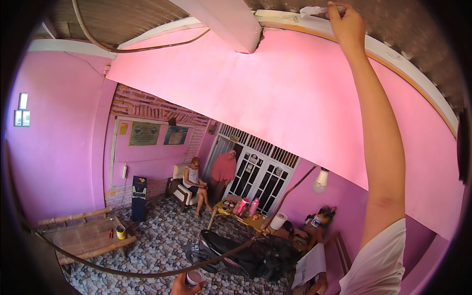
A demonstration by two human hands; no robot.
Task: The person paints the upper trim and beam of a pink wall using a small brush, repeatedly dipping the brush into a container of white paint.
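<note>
My right hand is raised high at the upper right and grips a small whitish object, perhaps a brush. That object lies against or just in front of the white trim along the top of the pink wall panel; contact cannot be told. Low in the view, my left hand holds a small cup with a pinkish-grey content. A corrugated roof runs above the trim, and a pale beam meets the panel near its top.
A drooping cable crosses above the cup. A light bulb hangs below the panel. Below stand a motorcycle, a cluttered table and a bamboo bench bearing a paint can. One person sits; another person stands.
</note>
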